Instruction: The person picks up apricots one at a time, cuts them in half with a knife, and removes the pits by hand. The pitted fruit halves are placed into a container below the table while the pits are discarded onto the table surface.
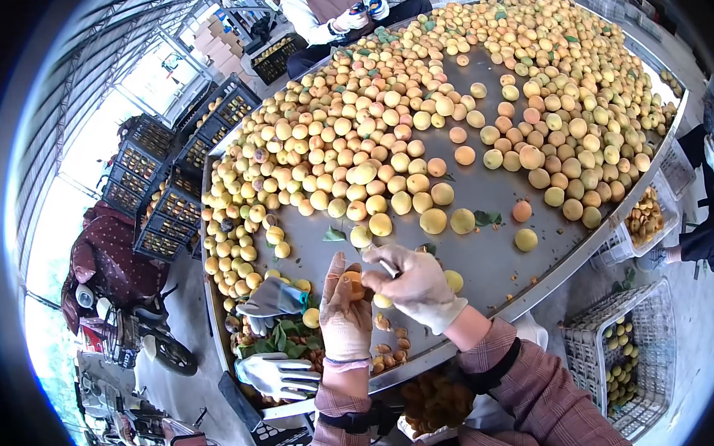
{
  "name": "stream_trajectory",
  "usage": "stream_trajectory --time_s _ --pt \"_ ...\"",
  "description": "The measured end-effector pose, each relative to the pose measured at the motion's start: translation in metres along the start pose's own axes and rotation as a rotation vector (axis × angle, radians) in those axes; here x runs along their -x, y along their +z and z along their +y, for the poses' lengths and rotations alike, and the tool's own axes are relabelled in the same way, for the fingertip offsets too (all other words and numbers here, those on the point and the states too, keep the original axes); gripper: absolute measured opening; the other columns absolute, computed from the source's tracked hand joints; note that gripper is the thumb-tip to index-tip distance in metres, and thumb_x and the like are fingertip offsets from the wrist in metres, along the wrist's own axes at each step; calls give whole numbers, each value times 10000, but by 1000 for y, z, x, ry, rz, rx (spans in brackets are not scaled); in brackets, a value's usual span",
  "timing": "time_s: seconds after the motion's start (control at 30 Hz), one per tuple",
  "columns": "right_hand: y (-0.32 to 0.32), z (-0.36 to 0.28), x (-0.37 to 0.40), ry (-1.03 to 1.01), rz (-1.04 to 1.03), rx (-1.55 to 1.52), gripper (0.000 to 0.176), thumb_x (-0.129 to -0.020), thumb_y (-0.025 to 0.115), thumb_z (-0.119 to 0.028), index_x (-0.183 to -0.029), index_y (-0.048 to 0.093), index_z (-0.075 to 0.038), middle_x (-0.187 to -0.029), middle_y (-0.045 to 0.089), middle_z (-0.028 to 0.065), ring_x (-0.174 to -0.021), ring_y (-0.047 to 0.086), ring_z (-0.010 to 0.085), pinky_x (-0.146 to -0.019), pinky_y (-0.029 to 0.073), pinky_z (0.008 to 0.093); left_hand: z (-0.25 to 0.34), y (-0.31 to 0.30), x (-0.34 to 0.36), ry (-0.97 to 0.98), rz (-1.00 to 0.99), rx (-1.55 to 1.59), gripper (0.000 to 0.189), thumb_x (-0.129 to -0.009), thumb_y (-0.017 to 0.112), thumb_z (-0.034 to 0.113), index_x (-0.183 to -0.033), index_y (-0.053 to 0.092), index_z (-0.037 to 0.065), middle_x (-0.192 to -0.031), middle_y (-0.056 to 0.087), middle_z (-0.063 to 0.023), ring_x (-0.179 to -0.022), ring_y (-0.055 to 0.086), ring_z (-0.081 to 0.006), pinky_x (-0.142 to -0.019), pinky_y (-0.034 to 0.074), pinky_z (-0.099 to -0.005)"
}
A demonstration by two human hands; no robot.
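Note:
My left hand [345, 324], in a pale glove, is closed around an apricot [353, 283] that looks cut or partly opened. Close beside it, my right hand [424, 290] is also gloved and closed, gripping a small pale stick-like tool [388, 267] whose working end is hidden. Both hands are above the near edge of the metal table [326, 240]. Under them lie several opened apricot halves [384, 354]. Whole apricots [355, 160] are heaped over much of the tabletop.
Two loose gloves [280, 375] and green leaves [286, 335] lie to the left. Stacked black crates [158, 143] stand beyond the table's left side. A white crate [652, 331] holding fruit is on the floor at right. Across the table sits a gloved person [318, 16].

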State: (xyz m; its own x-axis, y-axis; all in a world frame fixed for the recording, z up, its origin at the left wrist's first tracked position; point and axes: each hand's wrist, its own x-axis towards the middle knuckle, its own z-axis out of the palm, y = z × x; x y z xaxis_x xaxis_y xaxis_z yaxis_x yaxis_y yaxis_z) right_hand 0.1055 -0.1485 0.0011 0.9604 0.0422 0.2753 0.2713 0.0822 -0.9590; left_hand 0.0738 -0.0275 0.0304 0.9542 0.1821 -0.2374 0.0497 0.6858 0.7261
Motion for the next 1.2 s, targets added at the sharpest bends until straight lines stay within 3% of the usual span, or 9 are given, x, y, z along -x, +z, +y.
stream_trajectory --time_s 0.23,0.33,0.47,0.63,0.87,0.93,0.97,1.13,1.2 --pt "-10 -9 -1 45 -11 582 292 -780 678 -279 -1014 640 -107 -741 661 136 -698 650 331 -611 502 409 -1 -11 4 161 -13 65 391 -928 467 -21 -1318 458 -7 -1120 577 -134 -1063 571 -265 -945 483 -417" --pt "-4 -10 5 167 -71 320 275 -795 665 -282 -995 646 -94 -738 655 144 -694 644 338 -615 501 411 0 -14 5 253 -47 78 431 -912 534 13 -1332 436 -5 -1133 583 -144 -1068 592 -294 -943 503 -447" --pt "7 -19 14 185 -165 267 256 -828 670 -298 -863 633 -47 -669 616 114 -565 577 222 -561 461 314 -7 2 18 262 -19 -99 403 -937 500 -3 -1338 461 4 -1249 552 -153 -1096 577 -231 -921 495 -311" --pt "6 -24 20 43 -125 417 263 -758 691 -319 -798 598 -76 -677 604 152 -629 610 341 -555 456 393 -24 3 29 381 17 -363 410 -962 422 -42 -1365 442 29 -1340 504 -137 -1082 569 -158 -960 460 -292" --pt "-26 -31 7 362 -298 300 244 -831 680 -276 -912 638 -50 -703 656 81 -563 607 192 -500 451 324 10 -7 72 125 -244 -450 344 -891 510 33 -1225 523 -52 -1068 619 -138 -972 606 -222 -891 487 -343" --pt "-27 -3 4 182 -15 -457 403 -821 708 -287 -1068 615 19 -732 661 95 -556 612 233 -503 454 350 15 -10 91 -164 -480 -492 364 -856 541 16 -1214 536 -51 -993 637 -135 -982 614 -244 -934 466 -351" --pt "-49 -28 -1 332 32 -518 424 -840 696 -254 -1125 587 40 -740 634 65 -530 555 179 -492 433 325 32 1 88 -345 -601 -1252 470 -847 616 58 -1276 480 -78 -1155 598 -161 -1113 581 -268 -962 451 -366" --pt "-144 -46 -14 215 663 -1314 340 -926 565 -254 -1146 576 5 -578 393 -36 -454 357 90 -446 335 259 17 34 37 -82 -566 -1300 559 -792 618 -59 -1328 464 -16 -1271 531 -112 -1107 532 -177 -947 420 -280" --pt "-146 -38 -3 297 530 -1217 332 -929 550 -264 -1134 579 -4 -563 370 -40 -454 353 89 -439 325 256 -1 53 -4 34 -502 -1338 507 -802 605 -59 -1295 494 -21 -1217 556 -103 -1018 554 -153 -834 454 -258"
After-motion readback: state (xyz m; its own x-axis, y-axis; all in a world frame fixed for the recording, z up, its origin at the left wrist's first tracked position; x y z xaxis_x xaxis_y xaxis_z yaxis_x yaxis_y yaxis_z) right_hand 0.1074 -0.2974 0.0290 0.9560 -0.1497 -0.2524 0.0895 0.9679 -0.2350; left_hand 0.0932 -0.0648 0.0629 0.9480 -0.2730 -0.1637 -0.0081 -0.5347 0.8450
